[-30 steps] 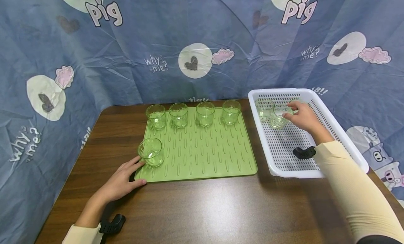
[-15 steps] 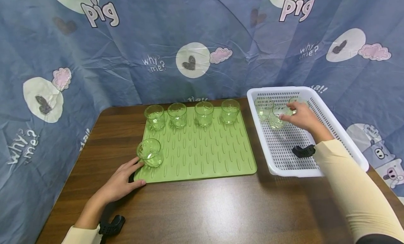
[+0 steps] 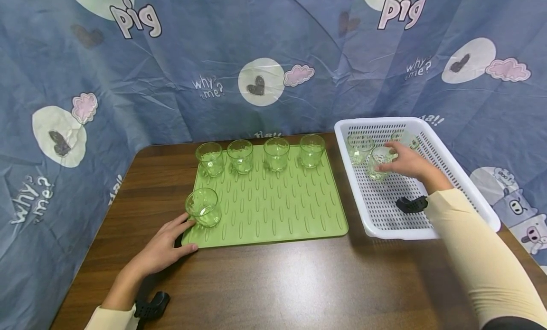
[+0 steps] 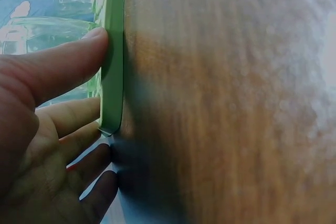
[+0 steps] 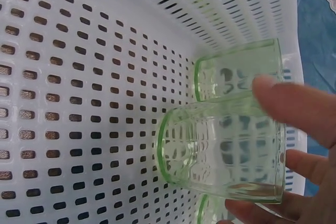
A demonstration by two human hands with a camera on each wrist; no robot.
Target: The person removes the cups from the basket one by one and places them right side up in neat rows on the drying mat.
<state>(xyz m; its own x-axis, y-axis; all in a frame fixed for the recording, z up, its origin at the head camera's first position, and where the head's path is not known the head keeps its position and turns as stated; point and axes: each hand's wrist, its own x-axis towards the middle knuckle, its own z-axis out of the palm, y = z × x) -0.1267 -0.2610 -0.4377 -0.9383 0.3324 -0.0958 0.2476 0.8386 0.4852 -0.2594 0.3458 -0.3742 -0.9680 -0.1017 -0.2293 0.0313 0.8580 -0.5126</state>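
In the white basket, my right hand [image 3: 406, 162] holds a pale green glass [image 3: 378, 172] near its rim, with thumb and fingers on either side. The right wrist view shows this glass [image 5: 220, 150] upright on the basket floor beside another glass [image 5: 236, 69]. My left hand [image 3: 160, 247] rests at the near left corner of the green drying mat [image 3: 265, 211], fingers loosely extended. Its thumb [image 4: 68, 64] touches the mat's edge in the left wrist view. Close by its fingertips stands a glass [image 3: 204, 209] on the mat.
Several matching glasses stand in a row along the mat's far edge, among them one glass [image 3: 312, 152] at the right end. The white basket [image 3: 363, 216] also contains a glass [image 3: 360, 147] at its far left and another at the back. A patterned blue cloth [image 3: 171, 83] hangs behind the wooden table [image 3: 273, 282].
My right hand's thumb and fingers have closed in around the glass, which has shifted slightly toward me in the basket. My left hand stays at the mat corner.
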